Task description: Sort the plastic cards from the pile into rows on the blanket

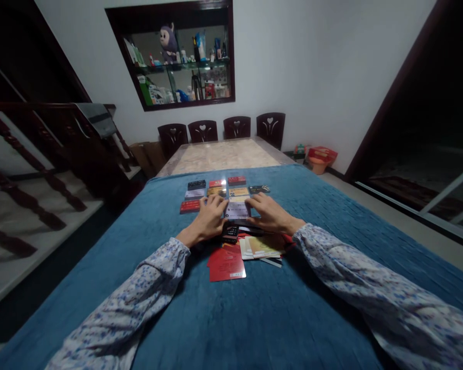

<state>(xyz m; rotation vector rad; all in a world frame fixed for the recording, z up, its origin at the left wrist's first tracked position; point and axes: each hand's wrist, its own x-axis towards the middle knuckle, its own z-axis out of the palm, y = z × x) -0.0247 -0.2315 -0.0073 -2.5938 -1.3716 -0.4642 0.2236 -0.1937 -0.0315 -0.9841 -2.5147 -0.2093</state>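
Between my two hands is a stack of pale lilac cards (238,210). My left hand (212,215) grips its left edge with thumb and fingers, and my right hand (269,211) grips the right edge. Nearer to me lie loose red cards (227,264), a fan of cream and yellow cards (263,246) and a small black card or box (230,234). Beyond the hands, sorted piles sit in rows: black cards (196,184), red cards (236,180), yellow cards (238,192) and another lilac pile (195,195). One red pile (189,206) is left of my left hand.
A blue cloth (139,288) covers the near part of the long table, whose bare marble top (216,155) shows beyond. Several dark chairs (237,128) stand at the far end. A stair railing (27,149) is at the left, and a red-lined bin (320,158) at the right.
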